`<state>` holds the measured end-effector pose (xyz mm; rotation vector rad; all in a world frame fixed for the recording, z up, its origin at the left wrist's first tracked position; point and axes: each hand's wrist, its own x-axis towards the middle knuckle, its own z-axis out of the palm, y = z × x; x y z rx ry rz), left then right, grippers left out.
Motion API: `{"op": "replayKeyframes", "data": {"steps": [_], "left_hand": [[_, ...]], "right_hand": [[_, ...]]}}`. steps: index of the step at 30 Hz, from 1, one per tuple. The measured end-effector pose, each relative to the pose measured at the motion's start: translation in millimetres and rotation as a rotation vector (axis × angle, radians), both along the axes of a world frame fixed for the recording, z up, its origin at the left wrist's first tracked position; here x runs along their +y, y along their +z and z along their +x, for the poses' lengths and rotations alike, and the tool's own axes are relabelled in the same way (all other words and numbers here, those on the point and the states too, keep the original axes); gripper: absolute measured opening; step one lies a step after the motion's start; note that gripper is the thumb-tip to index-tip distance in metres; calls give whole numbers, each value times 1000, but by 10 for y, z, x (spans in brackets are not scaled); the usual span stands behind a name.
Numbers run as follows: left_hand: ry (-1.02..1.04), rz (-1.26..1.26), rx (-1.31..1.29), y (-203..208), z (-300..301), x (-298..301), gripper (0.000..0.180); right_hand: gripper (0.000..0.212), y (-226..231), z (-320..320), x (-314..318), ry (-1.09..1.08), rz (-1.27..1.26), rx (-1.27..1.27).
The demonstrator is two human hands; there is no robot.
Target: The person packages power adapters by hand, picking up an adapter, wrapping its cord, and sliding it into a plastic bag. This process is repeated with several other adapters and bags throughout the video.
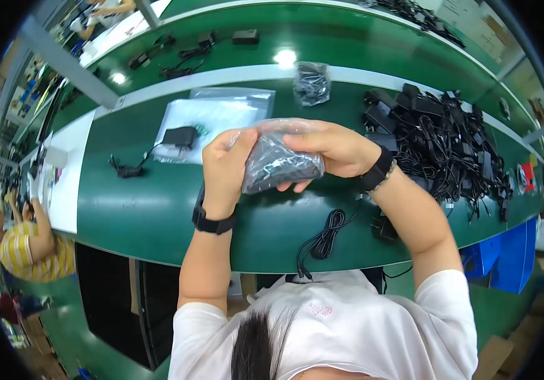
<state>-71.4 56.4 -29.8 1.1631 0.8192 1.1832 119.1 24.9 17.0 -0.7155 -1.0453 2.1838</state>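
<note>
Both my hands hold a clear plastic bag above the green bench, with something dark, likely black, packed inside it. My left hand grips the bag's left side, thumb on top. My right hand pinches its upper right part, the thumb across the film and fingertips showing beneath. Left of my hands, a black power adapter lies on a stack of flat clear bags, its cord trailing to the left. Closer to me, a coiled black cable rests on the bench beside another black adapter.
A large heap of black adapters and cables covers the bench's right side. Beyond my hands stands a filled clear bag. More adapters lie on the far green surface. Blue bins sit below right. A person in yellow stripes works at left.
</note>
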Motion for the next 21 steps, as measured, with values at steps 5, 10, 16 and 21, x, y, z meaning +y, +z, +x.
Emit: {"op": "replayKeyframes", "data": {"steps": [5, 10, 16, 21], "left_hand": [[-82, -191, -80, 22, -56, 55, 34], [67, -19, 53, 86, -27, 42, 23], [236, 154, 133, 17, -115, 80, 15], [202, 146, 95, 7, -99, 81, 13]], "right_hand": [[33, 112, 226, -9, -241, 247, -349], [34, 12, 1049, 538, -725, 1266, -1537], [67, -725, 1155, 859, -473, 1240, -1989], [83, -486, 989, 649, -280, 1049, -1961]]}}
